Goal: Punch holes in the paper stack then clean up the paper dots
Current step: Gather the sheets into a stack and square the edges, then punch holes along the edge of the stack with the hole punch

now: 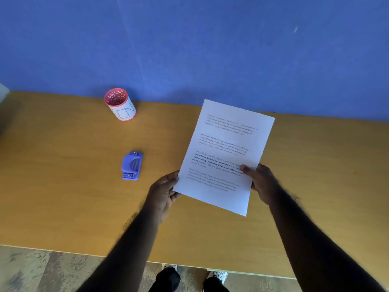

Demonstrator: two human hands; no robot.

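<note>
paper stack (224, 157): white printed paper, matt
hole punch (132, 166): purple plastic, smooth
table (73, 186): wood-look top, smooth, slight sheen
cup (120, 104): paper label

table (63, 197): wooden, tan | wall (189, 39): blue, behind table | floor (42, 270): mottled grey-brown
</note>
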